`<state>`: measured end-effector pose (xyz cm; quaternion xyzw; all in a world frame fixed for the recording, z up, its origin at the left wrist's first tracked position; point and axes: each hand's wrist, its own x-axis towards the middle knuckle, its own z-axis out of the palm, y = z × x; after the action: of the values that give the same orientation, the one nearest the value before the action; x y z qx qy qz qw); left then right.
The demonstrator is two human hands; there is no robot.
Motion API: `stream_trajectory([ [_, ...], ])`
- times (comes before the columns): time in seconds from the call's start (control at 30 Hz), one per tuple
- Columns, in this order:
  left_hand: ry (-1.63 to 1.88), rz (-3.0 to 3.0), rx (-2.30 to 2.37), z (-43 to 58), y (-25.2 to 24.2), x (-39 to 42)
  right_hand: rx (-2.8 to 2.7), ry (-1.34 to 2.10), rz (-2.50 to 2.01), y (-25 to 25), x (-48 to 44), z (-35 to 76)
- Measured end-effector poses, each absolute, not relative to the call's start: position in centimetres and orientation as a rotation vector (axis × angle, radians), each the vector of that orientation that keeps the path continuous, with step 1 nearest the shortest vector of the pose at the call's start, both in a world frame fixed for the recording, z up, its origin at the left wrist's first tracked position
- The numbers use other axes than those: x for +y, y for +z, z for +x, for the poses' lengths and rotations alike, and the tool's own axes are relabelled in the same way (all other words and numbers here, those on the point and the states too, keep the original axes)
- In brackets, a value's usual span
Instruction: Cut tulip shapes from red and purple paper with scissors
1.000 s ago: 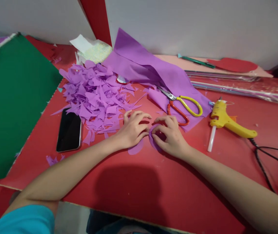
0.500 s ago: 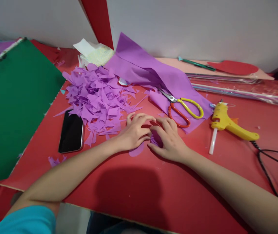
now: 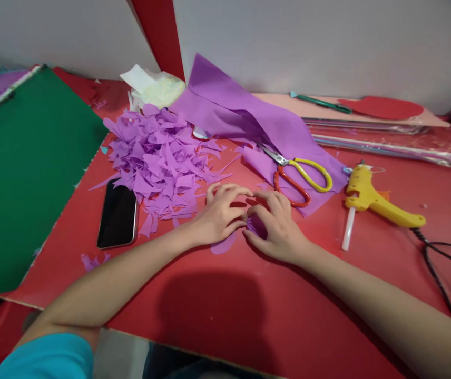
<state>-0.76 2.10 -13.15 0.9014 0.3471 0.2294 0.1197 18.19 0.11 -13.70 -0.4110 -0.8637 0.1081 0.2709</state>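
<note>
On the red table, my left hand [image 3: 223, 216] and my right hand [image 3: 275, 223] meet with curled fingers. Between them is a creased purple petal piece [image 3: 255, 225], partly hidden by my right fingers and thumb. The left thumb and forefinger close at its left edge. A flat rounded purple cutout [image 3: 223, 245] shows from beneath my left hand. Just behind the right hand lie scissors [image 3: 284, 162] with one yellow and one red handle, resting partly on a large purple sheet [image 3: 225, 100].
A heap of purple scraps [image 3: 158, 152] lies beyond my left hand, with a black phone [image 3: 118, 216] in front. A yellow glue gun [image 3: 368, 195] with its cord is at right. A green board [image 3: 31, 179] covers the left. A green pen [image 3: 324, 103] and wrapped sticks [image 3: 387, 149] lie behind.
Both hands keep nearly the same pose around the purple piece. The whole view has shifted slightly; nothing else has visibly moved.
</note>
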Motion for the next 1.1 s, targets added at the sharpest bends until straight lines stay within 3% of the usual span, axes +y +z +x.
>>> stream_trajectory([
  [0.67,0.577,2.567,1.140,-0.69,-12.65,2.29,-2.179,0.277,-1.121,-14.29,0.32,18.54],
  [1.1,0.707,2.576,1.159,-0.74,-12.96,2.45,-2.135,0.296,-1.159,-14.21,0.44,18.51],
])
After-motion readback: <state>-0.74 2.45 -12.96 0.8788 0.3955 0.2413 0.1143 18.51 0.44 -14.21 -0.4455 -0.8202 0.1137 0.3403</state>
